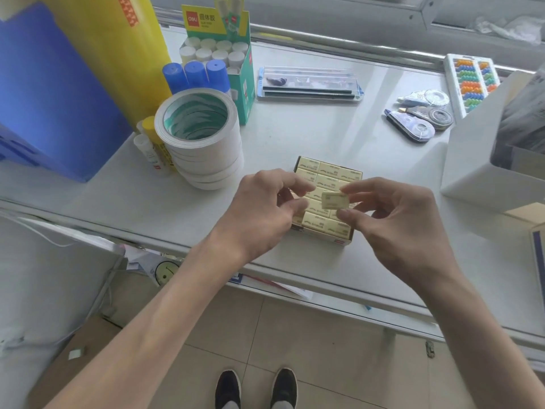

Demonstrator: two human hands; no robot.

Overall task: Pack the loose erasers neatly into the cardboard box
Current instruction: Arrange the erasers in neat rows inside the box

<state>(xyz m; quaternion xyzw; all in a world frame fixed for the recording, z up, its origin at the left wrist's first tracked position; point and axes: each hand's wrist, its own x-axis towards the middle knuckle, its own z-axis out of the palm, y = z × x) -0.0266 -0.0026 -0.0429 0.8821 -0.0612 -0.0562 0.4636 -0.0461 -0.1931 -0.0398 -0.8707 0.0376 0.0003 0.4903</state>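
Observation:
A small cardboard box [339, 241] sits near the table's front edge, filled with rows of pale yellow wrapped erasers [339, 172]. Just above the box, my right hand [395, 222] pinches one loose eraser [334, 200] between thumb and forefinger. My left hand [259, 211] hovers over the box's left side with its fingers curled; thumb and fingertips are close together, and I cannot tell whether they hold anything. The hands hide the middle rows of the box.
A stack of white tape rolls [203, 143] stands left of the box. Behind it are glue sticks [196, 75] and a green display carton [244, 81]. Correction tapes [421, 116], a ruler set [309, 84] and a white box [483, 160] lie to the right.

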